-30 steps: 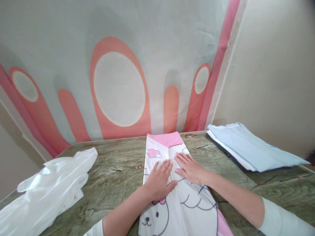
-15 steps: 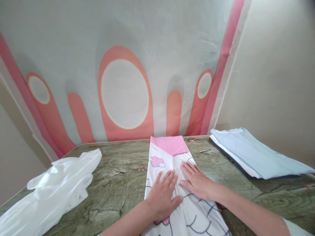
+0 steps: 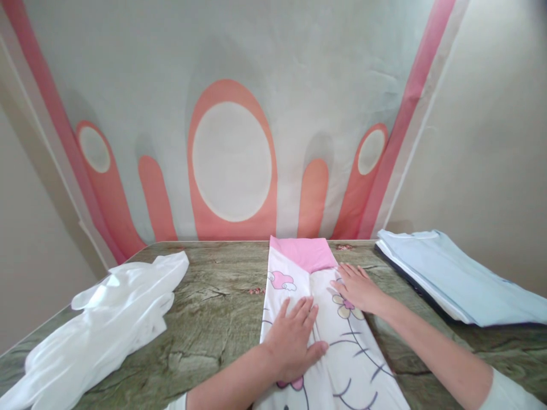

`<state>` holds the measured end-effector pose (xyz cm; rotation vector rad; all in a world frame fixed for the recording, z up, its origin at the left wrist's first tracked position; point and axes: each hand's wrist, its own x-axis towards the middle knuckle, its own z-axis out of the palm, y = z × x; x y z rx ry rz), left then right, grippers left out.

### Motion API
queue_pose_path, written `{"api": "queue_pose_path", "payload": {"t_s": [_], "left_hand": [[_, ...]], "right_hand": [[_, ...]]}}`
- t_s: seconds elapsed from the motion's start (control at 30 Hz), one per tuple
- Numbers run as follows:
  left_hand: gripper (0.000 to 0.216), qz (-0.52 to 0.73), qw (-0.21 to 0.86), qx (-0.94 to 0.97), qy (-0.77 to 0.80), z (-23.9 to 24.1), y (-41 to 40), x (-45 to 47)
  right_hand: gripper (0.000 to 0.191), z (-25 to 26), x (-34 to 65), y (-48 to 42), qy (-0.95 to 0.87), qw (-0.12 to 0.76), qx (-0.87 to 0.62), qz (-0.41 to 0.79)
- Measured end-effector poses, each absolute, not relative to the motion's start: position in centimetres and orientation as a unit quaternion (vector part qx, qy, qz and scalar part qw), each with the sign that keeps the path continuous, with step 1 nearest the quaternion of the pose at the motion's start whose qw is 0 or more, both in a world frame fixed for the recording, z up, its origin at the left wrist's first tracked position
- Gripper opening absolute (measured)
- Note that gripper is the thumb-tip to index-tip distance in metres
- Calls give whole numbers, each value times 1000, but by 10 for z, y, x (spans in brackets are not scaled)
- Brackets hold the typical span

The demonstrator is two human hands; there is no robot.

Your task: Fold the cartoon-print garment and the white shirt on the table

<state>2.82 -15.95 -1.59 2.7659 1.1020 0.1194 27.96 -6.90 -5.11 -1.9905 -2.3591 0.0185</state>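
A white printed garment [image 3: 325,313] with a pink top panel lies folded lengthwise into a long strip on the wood-patterned table. Flat on its left half rests my left hand [image 3: 294,341], fingers spread. My right hand [image 3: 359,289] lies on the garment's right edge just below the pink part, fingers stretched out beside a printed flower. Neither hand grips the cloth. The lower end of the strip runs out of the bottom of the view.
To the left a crumpled white cloth [image 3: 115,324] lies on the table [image 3: 213,319]. A stack of folded clothes [image 3: 465,279], pale blue on top with white and dark layers below, sits at the right. A wall with a pink-and-orange printed panel [image 3: 233,228] stands behind the table.
My right hand has slid outward and away from me to the garment's right edge, uncovering a printed flower. My left hand stays on about the same spot. The view has shifted slightly left.
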Motion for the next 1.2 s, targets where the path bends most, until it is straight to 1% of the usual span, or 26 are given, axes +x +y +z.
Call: {"api": "queue_pose_path", "payload": {"t_s": [0.1,0.17,0.23,0.33,0.43,0.53,0.6,0.67,0.8,0.97,1.07,1.2], "left_hand": [[67,43,81,925,368,-16,-160,28],[67,45,79,926,368,-16,-160,28],[66,46,75,925,369,-17,-160,28],[66,44,70,925,371,-18,-160,28],[66,44,69,924,372,-19,-160,28],[66,45,72,924,374,-19,-160,29],[66,45,74,924,373,-18,-160,29],[66,43,74,924,373,-17,-160,30],[66,37,68,922,381,-16,-163,33],[65,46,91,920,379,-15,-170,31],[61,44,107,920,374,-11,-160,25],[48,77,58,892,443,-12,-110,19]], "right_hand": [[71,-42,258,-69,-787,59,-614,-10],[69,-35,240,-66,-817,70,-573,6],[67,-32,226,-61,-833,64,-549,33],[68,-34,221,-53,-823,29,-562,76],[70,-42,232,-48,-787,4,-610,93],[77,-44,242,-43,-744,-3,-665,72],[81,-42,240,-39,-733,7,-679,47],[80,-37,230,-34,-748,27,-661,40],[74,-31,195,-26,-794,43,-600,85],[72,-41,171,-22,-811,49,-574,99],[72,-47,172,-22,-819,55,-564,92],[67,-49,176,-23,-827,59,-555,74]]}}
